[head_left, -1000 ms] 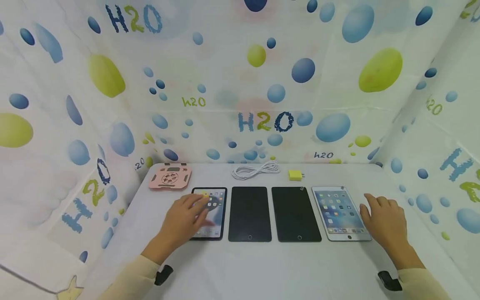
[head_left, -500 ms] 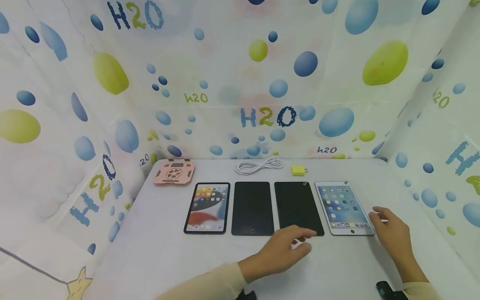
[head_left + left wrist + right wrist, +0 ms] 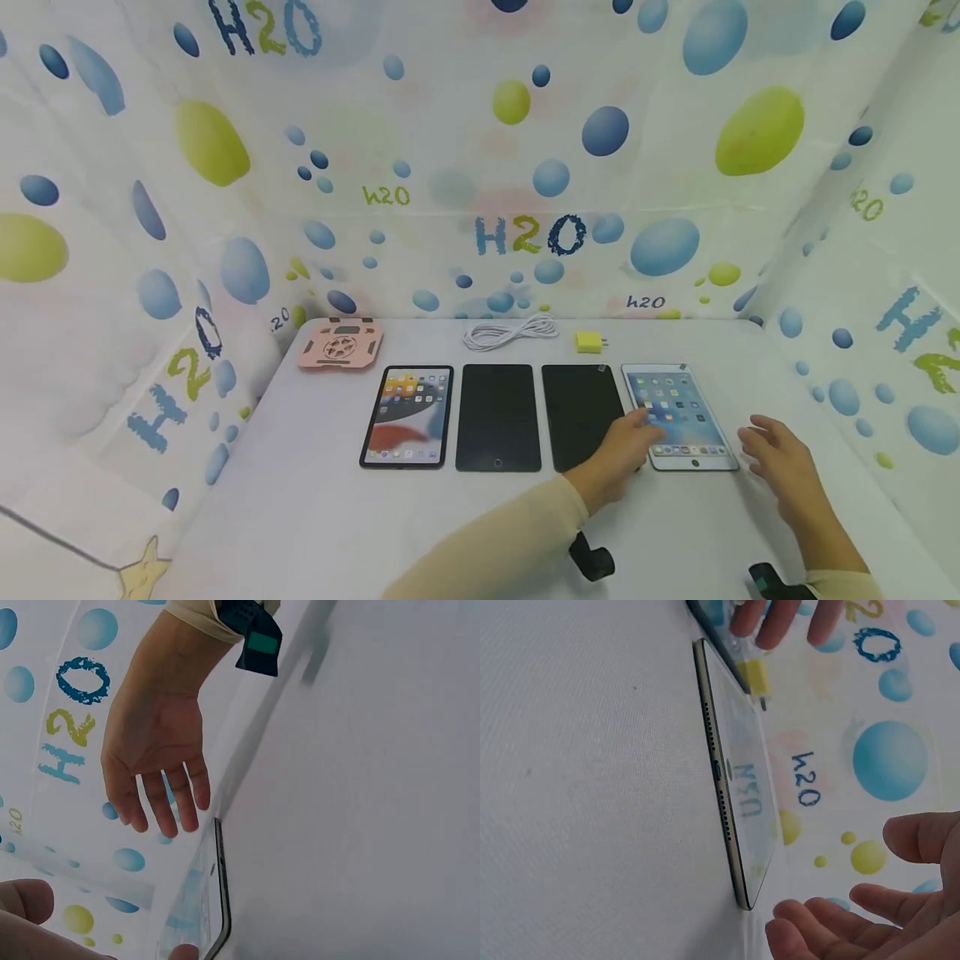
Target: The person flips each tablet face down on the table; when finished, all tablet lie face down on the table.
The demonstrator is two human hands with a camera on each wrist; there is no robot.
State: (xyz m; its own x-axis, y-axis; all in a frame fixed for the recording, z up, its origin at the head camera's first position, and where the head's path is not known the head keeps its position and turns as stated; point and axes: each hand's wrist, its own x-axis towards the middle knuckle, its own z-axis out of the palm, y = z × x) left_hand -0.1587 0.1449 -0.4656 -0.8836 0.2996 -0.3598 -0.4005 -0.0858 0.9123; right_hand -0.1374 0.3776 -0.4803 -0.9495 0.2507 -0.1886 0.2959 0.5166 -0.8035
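A white tablet with a lit home screen lies flat at the right end of a row. My left hand reaches in from the left, with its fingers over that tablet's left side; whether they touch it I cannot tell. Under this hand is a black tablet with a dark screen, partly covered. My right hand is just off the white tablet's right edge, fingers relaxed. In the right wrist view, the right hand stays apart from the tablet and holds nothing.
Another dark-screened tablet and a lit black-framed tablet continue the row leftward. Behind them lie a pink stand, a coiled white cable and a yellow charger plug. A patterned curtain encloses the table.
My left hand has moved right, from the leftmost tablet across the row to the white tablet. My right hand has shifted slightly down and away from the white tablet's edge.
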